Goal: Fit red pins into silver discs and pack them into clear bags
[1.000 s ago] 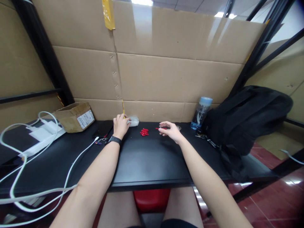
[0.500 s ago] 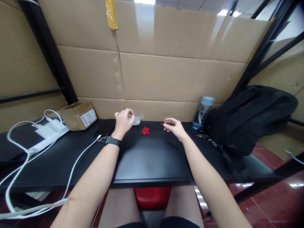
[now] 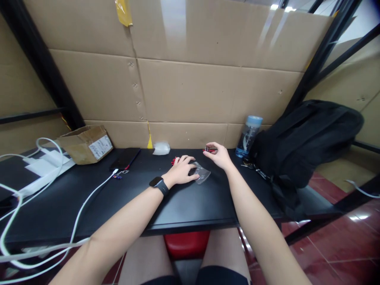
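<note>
My left hand [image 3: 182,171], with a dark watch on its wrist, reaches over the middle of the black table. A small clear plastic bag [image 3: 203,173] is between its thumb and fingers, its free end pointing right. Partly hidden behind these fingers lies a small pile of red pieces [image 3: 173,160]. To the right, my right hand [image 3: 220,156] is curled with thumb and fingertips close together around a small dark, shiny thing [image 3: 207,149] too small to name. Something red [image 3: 212,151] shows at its fingers.
A whitish stack of plastic bags [image 3: 161,148] lies by the cardboard wall [image 3: 190,95]. On the left are a phone [image 3: 124,158], a cardboard box [image 3: 86,144], a power strip [image 3: 49,174] and white cables [image 3: 89,209]. A water bottle [image 3: 248,136] and black backpack [image 3: 308,150] stand right.
My left hand has moved right and nearer from the bag stack to the middle, bringing a clear bag along. My right hand has barely moved. The view has shifted slightly.
</note>
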Demonstrator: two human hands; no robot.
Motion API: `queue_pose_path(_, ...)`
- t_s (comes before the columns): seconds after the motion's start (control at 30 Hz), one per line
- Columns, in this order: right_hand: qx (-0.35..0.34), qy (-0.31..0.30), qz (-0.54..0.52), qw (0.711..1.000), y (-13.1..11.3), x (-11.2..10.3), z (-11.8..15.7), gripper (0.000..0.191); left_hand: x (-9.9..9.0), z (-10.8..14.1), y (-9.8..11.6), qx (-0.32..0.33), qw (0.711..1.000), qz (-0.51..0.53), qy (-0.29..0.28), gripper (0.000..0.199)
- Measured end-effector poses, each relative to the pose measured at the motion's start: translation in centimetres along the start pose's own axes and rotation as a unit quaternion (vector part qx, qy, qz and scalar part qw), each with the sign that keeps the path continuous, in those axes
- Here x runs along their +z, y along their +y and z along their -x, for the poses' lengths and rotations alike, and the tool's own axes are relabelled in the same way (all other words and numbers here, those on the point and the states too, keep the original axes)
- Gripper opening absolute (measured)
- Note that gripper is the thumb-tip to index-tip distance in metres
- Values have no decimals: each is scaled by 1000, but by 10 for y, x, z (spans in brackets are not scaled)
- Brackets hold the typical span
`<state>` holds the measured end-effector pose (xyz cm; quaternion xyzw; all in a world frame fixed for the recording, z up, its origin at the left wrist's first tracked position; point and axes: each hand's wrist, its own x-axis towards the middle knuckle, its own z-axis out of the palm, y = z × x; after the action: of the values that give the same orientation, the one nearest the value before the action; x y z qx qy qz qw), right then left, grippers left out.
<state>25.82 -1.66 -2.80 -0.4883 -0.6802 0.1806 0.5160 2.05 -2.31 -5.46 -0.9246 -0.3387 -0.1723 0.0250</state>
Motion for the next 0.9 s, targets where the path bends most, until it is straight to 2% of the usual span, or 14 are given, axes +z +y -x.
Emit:
queue_pose_path(0.1, 4, -88, 51, 995, -10, -9, 4, 37, 0, 0, 7, 3, 1000, -4, -15, 54)
queue_pose_path(0.2, -9, -195, 110, 975, -21, -16, 8, 36, 2, -1, 15, 2, 1000, 0, -30, 54)
queue_pose_path(0.33, 5, -305, 161, 939, -33, -22, 12, 36, 3, -4, 22, 4, 1000, 2, -11, 39)
queue_pose_path(0.4, 30, -336, 196, 921, -35, -23, 13, 37, 2, -5, 22, 8, 1000, 12, -16, 31)
queue_pose_path(0.53, 75, -320, 267, 906, -30, -25, 14, 43, -2, -4, 14, 46, 995, 67, -59, 32)
queue_pose_path(0.7, 96, -324, 290, 895, -26, -23, 15, 45, -4, 0, 8, 76, 986, 97, -114, 36)
queue_pose_path(0.9, 76, -287, 286, 911, -33, -13, 15, 41, -4, 2, 8, 76, 982, 101, -138, 41)
